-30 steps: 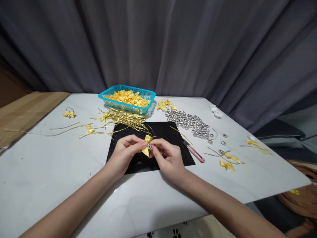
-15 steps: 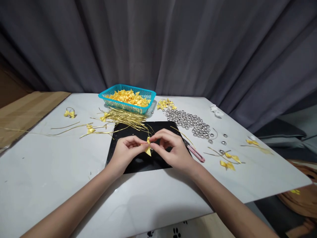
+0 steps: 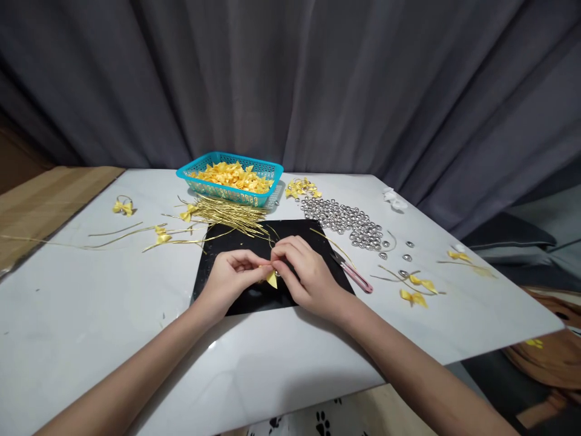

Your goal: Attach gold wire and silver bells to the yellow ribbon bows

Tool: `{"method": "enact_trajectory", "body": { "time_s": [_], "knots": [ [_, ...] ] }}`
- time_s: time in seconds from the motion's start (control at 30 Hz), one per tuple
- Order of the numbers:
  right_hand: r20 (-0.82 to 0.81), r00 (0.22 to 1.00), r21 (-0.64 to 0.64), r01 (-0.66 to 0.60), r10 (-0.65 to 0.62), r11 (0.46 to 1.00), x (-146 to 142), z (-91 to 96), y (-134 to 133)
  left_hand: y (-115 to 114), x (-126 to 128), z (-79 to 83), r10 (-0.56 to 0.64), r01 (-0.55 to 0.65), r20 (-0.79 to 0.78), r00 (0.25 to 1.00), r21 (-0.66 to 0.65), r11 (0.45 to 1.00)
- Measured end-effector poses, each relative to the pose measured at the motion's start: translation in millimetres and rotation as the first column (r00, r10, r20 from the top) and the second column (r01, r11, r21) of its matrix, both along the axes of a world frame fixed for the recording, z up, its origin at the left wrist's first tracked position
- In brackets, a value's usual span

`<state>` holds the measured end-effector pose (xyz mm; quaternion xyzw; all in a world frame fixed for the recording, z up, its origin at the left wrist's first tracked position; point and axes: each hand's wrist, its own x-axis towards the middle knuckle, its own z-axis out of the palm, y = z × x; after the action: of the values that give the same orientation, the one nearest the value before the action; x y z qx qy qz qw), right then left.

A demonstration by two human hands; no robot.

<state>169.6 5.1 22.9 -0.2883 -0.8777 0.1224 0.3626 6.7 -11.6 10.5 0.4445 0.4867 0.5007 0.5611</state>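
Note:
Both my hands meet over a black mat (image 3: 236, 242) on the white table (image 3: 68, 303). My left hand (image 3: 231, 278) pinches a small yellow ribbon bow (image 3: 271, 278) from the left. My right hand (image 3: 303, 272) closes its fingers on the same bow from the right, covering its upper half; a thin gold wire rises from between the fingertips. Only the bow's lower tail shows.
A teal basket (image 3: 190, 172) of yellow bows stands at the back, with a bundle of gold wires (image 3: 227, 212) before it. A pile of silver bells (image 3: 345, 219) lies right of the mat, beside a pink-handled tool (image 3: 356, 278). Finished bows (image 3: 413, 297) and wire pieces lie scattered about.
My right hand rose above the bow, then came back down and closed over its top. The bell seen on the bow a second ago is now hidden. The left hand has barely moved.

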Motion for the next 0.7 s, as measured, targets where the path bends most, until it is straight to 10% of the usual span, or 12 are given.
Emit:
{"method": "enact_trajectory", "body": {
  "time_s": [0.2, 0.7],
  "knots": [
    [-0.314, 0.947, -0.088, 0.042, -0.068, 0.995, -2.8, 4.4, -6.9, 0.6, 4.9, -0.8, -0.005, 0.004, -0.067, 0.998, -0.019, 1.000],
    [-0.777, 0.465, -0.521, -0.095, -0.425, 0.848, 39.6, 35.4, 16.7, 7.9, -1.0, -17.7, -0.081, 0.080, -0.015, 0.997, -0.030, 0.996]
  ]
}}
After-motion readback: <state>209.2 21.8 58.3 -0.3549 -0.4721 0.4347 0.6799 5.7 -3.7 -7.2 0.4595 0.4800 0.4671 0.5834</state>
